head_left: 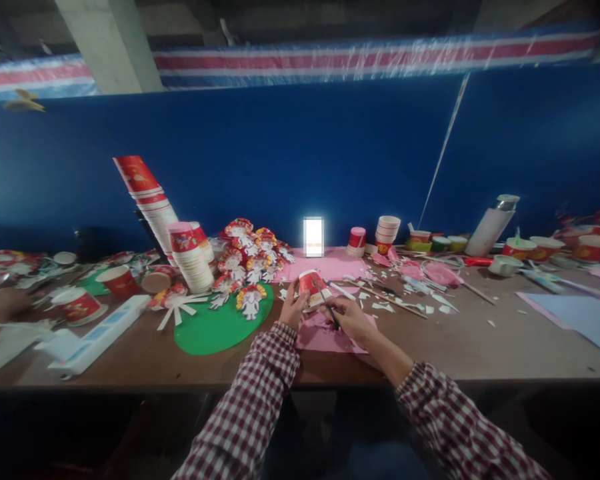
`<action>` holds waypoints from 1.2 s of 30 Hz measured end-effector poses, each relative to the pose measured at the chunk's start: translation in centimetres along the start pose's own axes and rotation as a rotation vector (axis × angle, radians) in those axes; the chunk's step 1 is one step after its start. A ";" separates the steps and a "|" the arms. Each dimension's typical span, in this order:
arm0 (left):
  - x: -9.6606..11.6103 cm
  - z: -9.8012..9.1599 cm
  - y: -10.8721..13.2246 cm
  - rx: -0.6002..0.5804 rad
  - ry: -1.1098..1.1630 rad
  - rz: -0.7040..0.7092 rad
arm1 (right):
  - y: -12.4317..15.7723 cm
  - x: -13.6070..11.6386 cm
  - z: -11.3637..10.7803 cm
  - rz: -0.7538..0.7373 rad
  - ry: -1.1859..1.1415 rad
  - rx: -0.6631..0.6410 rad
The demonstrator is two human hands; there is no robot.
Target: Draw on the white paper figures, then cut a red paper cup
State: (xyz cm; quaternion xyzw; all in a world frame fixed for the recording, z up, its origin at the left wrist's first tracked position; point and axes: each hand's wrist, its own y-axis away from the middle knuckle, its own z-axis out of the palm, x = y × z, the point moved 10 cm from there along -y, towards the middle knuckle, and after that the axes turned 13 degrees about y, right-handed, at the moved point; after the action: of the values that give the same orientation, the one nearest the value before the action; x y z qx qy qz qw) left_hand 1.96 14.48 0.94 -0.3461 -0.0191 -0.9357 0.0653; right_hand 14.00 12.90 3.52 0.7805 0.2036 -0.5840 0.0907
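My left hand [294, 305] is wrapped round a red and white paper cup [309, 283], which it holds tilted above the table. My right hand [354, 322] grips dark-handled scissors [331, 309]. Their blades point up and left and lie against the cup's side; whether they cut into it is too small to tell. Under both hands lies pink paper [320, 337] with small scraps on it. Left of my hands is a green sheet [205, 333] bearing paper cut-out figures [251, 303], with more figures heaped behind.
A tall leaning stack of paper cups [153, 210] and a white power strip [100, 337] are at left. Another person's blurred hand [5, 310] shows at the left edge. Behind stands a bright lamp [313, 235]. Rightward are paper scraps, a wooden stick [397, 301] and a white bottle [491, 227].
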 end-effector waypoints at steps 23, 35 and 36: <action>-0.3 -1.4 0.2 0.219 0.336 -0.147 | 5.2 -4.1 -0.6 -0.443 0.727 0.335; 0.8 -1.2 0.1 0.206 0.383 -0.056 | 4.7 -3.1 0.4 -0.326 0.727 0.178; 0.9 -1.3 0.1 0.199 0.381 -0.048 | 4.6 -3.0 0.6 -0.318 0.730 0.151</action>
State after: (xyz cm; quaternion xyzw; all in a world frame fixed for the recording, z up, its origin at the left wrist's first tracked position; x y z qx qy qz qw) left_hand 0.44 14.16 0.56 -0.1542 -0.1068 -0.9790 0.0793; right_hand 14.71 7.90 5.79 0.8998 0.2972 -0.2887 -0.1367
